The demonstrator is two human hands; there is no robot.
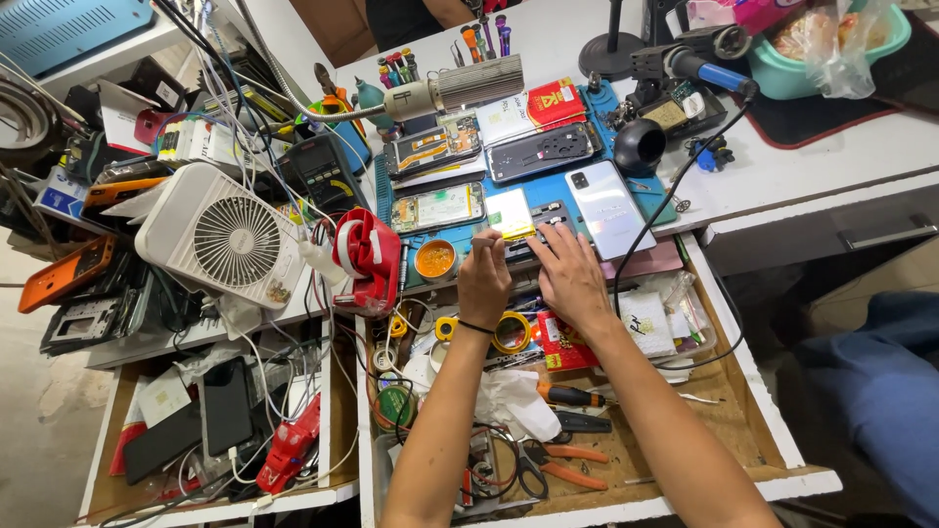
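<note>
Left hand [484,279] pinches thin tweezers [486,240]; right hand [570,276] lies flat, fingers open, steadying the dark phone part [544,223] lying just beyond both.

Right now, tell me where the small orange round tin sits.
In the head view, the orange tin sits at the blue mat's front edge, just left of the left hand, right of the red tool.

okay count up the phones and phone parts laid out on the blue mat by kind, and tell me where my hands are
Opened phone bodies with insides showing: 3
Light phone back cover: 1
Battery with yellow-green label: 1
Dark part under the hands: 1
Total: 6
Left hand and right hand rest at the blue mat front edge.
</note>
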